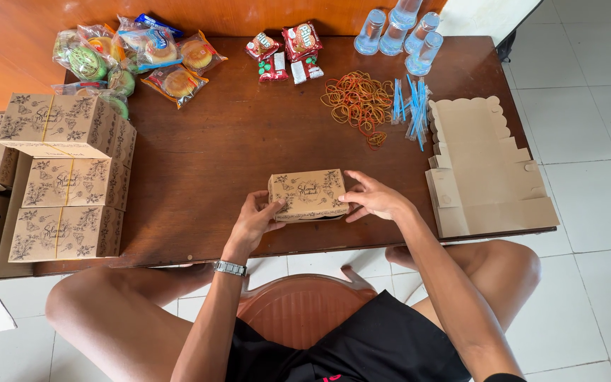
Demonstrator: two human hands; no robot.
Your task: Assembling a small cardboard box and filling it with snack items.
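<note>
Bare tabletop [220, 152] surrounds the small printed box [307, 194] near its front edge, both hands' fingers [271, 207] gripping its ends

Kraft-brown cardboard box [307, 195] with dark floral print; matching stacked boxes [68, 177]; plain tan flat box blanks [486, 177]; dark reddish-brown table [213, 148]; red, orange and yellow rubber bands [357, 101]; blue straws [411, 106]; red snack packets [286, 51]; white tiled floor [588, 141].

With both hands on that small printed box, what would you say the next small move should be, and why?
Probably fetch a rubber band: the small box sits closed between the left hand and right hand with no band visible, while the stacked boxes wear bands.
</note>
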